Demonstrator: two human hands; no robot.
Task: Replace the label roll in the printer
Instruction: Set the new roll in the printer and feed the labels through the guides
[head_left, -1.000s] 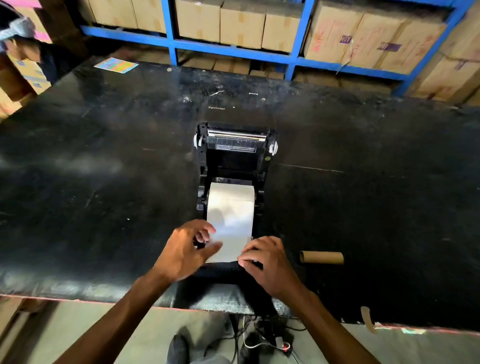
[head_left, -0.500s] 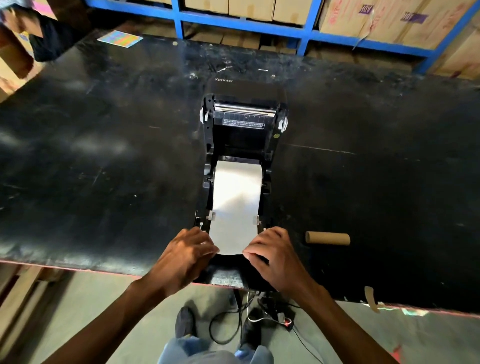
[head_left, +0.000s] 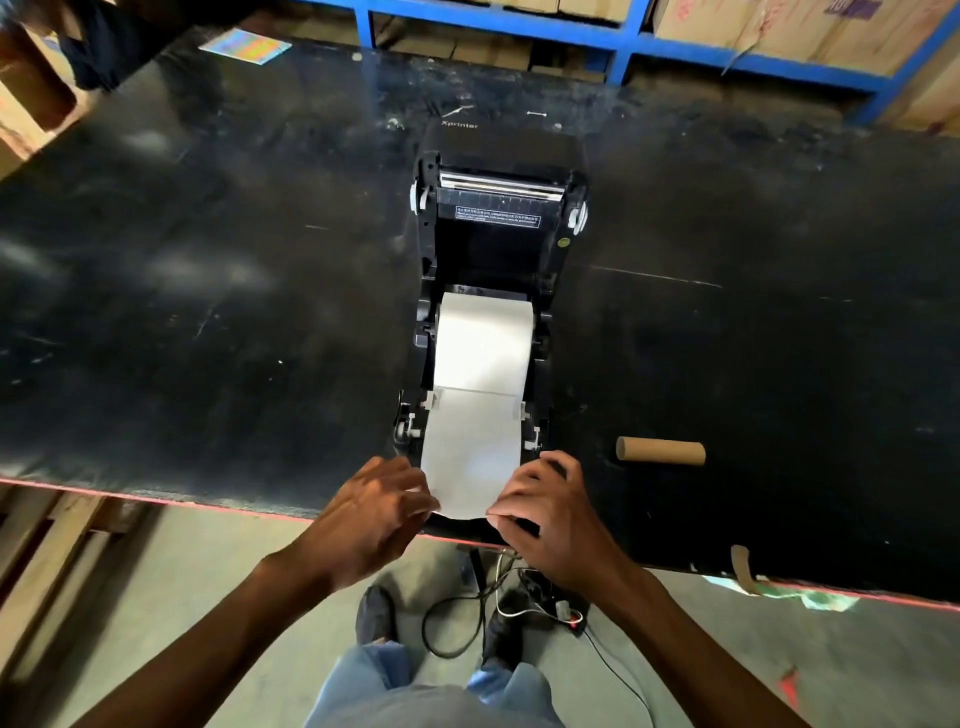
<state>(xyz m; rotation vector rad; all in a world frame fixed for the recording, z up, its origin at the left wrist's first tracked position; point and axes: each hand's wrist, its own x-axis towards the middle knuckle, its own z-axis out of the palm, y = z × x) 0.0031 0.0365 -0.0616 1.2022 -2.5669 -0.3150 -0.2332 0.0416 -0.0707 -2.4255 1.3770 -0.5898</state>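
Change: over the last second the white strip of the label roll (head_left: 480, 358) has come forward out of the printer (head_left: 498, 249); its free end now hangs past the front edge of the worktop (head_left: 208, 312), where a second ago it stopped short of it.
Label roll: seated in the open bay at the centre of the frame, strip passing between the two small side guides.
Left hand (head_left: 371, 512): fingers pinched on the strip's left corner, lower centre of the frame.
Right hand (head_left: 545, 506): fingers pinched on the strip's right corner, just beside the left.
Lid: raised, at upper centre.
Empty core (head_left: 661, 451): cardboard tube lying on the worktop to the right, apart from the printer.
Meaning: new roll looks loaded and threaded; probably what remains is squaring the strip and closing the lid.
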